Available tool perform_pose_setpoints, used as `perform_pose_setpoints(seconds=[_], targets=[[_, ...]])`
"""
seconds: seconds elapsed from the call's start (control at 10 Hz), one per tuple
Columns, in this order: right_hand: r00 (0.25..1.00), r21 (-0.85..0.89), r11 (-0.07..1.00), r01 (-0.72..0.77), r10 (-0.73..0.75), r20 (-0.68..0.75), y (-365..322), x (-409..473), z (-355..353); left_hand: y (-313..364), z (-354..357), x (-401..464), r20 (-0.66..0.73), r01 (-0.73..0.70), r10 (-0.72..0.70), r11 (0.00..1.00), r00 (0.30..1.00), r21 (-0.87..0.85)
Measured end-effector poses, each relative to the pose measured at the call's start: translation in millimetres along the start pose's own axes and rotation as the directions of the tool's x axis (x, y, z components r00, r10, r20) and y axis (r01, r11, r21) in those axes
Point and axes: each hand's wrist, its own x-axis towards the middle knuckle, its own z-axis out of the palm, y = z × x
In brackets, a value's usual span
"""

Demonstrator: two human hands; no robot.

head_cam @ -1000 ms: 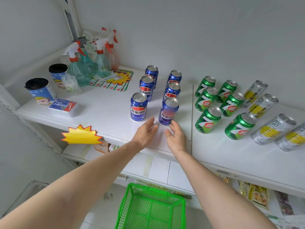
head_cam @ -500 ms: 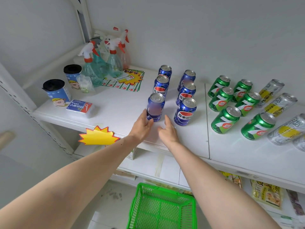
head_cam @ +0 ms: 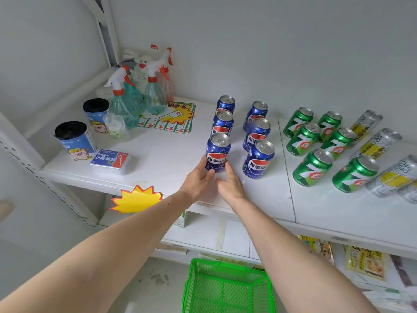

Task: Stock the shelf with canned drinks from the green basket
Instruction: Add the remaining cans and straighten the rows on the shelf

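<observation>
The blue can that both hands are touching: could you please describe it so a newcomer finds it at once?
On the white upper shelf, two rows of blue cans stand left of the green cans. It is the blue can at the front of the left row, the only one with the left hand and right hand at its base.

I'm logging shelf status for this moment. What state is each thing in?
Front-left blue can: upright, touched by both hands.
Left hand: fingers on the can's left side.
Right hand: fingertips at the can's right base.
Other blue cans: upright, untouched.
Green cans: upright, in two rows.
Silver cans: upright.
Green basket: visible part empty.
</observation>
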Motion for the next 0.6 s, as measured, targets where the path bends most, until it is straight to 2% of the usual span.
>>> perform_pose_setpoints(seconds=[0.4, 0.6], targets=[[0.997, -0.018, 1.0, 0.001, 0.0, 0.071, 3, 3, -3, 7, -4, -4, 0.046, -0.014, 0.014, 1.0, 0.999, -0.007], [0.998, 0.013, 1.0, -0.012, 0.011, 0.069, 12, 3, -7, 14, -5, -9, 0.015, 0.017, -0.016, 0.998, 1.0, -0.058]])
